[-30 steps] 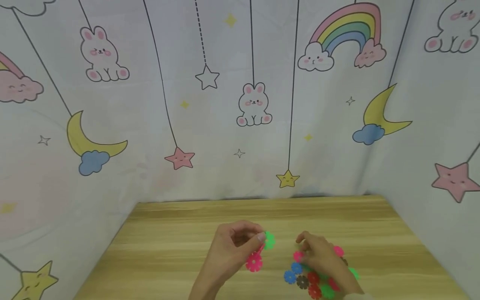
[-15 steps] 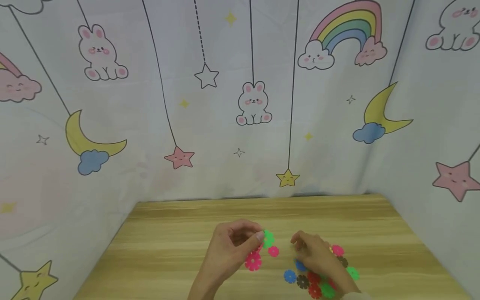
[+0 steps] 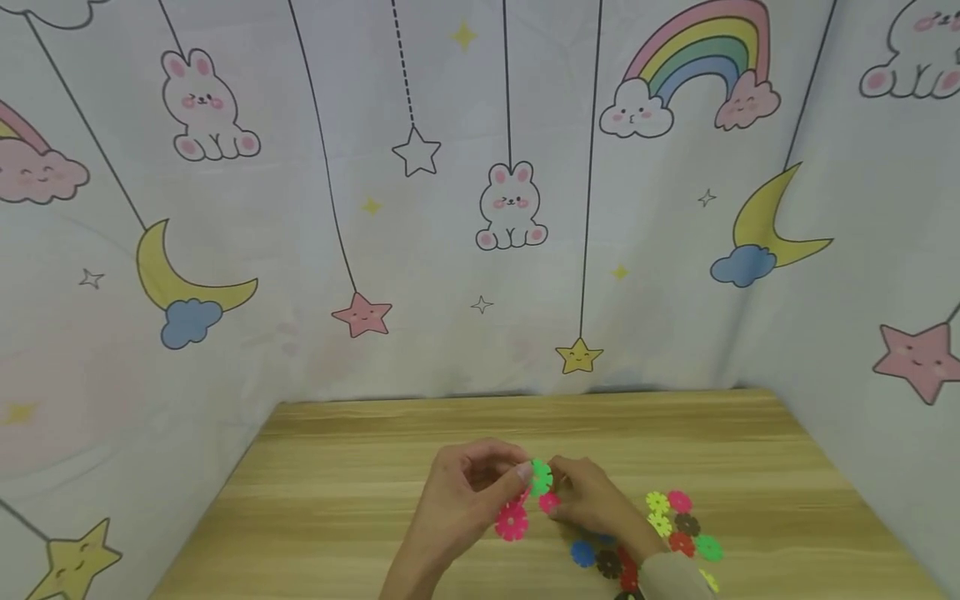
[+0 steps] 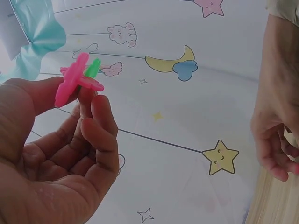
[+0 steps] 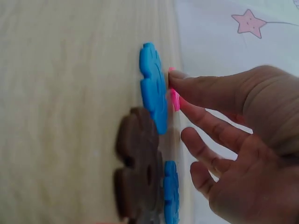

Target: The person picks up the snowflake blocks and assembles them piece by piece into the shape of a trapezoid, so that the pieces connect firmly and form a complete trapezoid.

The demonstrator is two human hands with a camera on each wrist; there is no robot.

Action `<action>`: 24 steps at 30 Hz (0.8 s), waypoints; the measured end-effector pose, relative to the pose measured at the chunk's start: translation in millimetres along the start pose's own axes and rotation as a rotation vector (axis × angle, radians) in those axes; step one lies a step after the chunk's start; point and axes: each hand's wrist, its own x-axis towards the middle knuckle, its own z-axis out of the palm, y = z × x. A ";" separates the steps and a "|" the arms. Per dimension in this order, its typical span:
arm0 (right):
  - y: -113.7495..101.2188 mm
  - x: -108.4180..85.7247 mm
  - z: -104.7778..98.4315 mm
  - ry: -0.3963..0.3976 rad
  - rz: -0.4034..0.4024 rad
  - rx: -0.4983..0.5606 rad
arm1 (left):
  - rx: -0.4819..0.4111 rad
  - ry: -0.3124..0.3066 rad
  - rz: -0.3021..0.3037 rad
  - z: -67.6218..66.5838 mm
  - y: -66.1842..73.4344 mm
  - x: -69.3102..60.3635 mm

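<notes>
In my left hand [image 3: 468, 500], thumb and fingertips pinch a small cluster of flower-shaped plastic pieces. A pink flower piece [image 3: 512, 522] and a green flower piece [image 3: 542, 477] show in the head view. From the left wrist, the pink piece [image 4: 71, 80] crosses another pink part, with the green piece [image 4: 93, 68] behind. Just right of the cluster, my right hand [image 3: 592, 500] pinches a single pink flower piece [image 3: 549, 502] between thumb and finger. The right wrist view shows that pink piece [image 5: 175, 99] edge-on, its middle partly covered by the thumb.
Loose flower pieces lie on the wooden table [image 3: 337, 483]: blue [image 3: 582, 553], brown [image 3: 609, 564], red [image 3: 681, 544], yellow [image 3: 658, 502] and green [image 3: 708, 547]. My right forearm hides some of them. A white cloth printed with rabbits and stars [image 3: 420, 250] stands behind the table.
The single pink piece moved left from the pile to beside the cluster. My right hand followed left and now pinches it, uncovering yellow, brown and red pieces. The left hand stays nearly still.
</notes>
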 end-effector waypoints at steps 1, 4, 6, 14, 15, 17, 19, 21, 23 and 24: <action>0.2 -0.2 0.1 -0.010 0.003 0.010 | -0.002 0.002 -0.005 0.3 -0.1 0.1; 1.9 -3.0 -0.4 -0.028 0.002 0.073 | -0.001 0.004 -0.008 0.7 -0.3 0.4; 1.7 -5.4 -1.4 -0.025 0.000 0.122 | 0.001 0.003 -0.006 0.3 -0.5 0.5; -30.6 -21.8 -30.7 0.107 -0.070 0.384 | 0.002 -0.011 -0.010 -0.1 -0.9 1.1; -36.9 -25.8 -37.3 0.132 -0.075 0.421 | 0.002 -0.014 -0.014 0.2 -0.6 1.4; -49.1 -33.2 -49.0 0.185 -0.071 0.486 | 0.004 -0.015 -0.018 0.8 0.0 2.0; -59.1 -39.5 -57.7 0.229 -0.073 0.537 | 0.004 -0.011 -0.019 1.3 0.4 2.2; -66.5 -44.2 -62.9 0.259 -0.097 0.565 | 0.004 -0.009 -0.016 1.9 0.4 2.1; -71.0 -47.5 -65.9 0.274 -0.135 0.590 | 0.000 -0.014 -0.011 2.7 0.1 1.8; -72.4 -48.6 -66.7 0.278 -0.162 0.604 | -0.002 -0.018 -0.009 3.2 0.0 1.7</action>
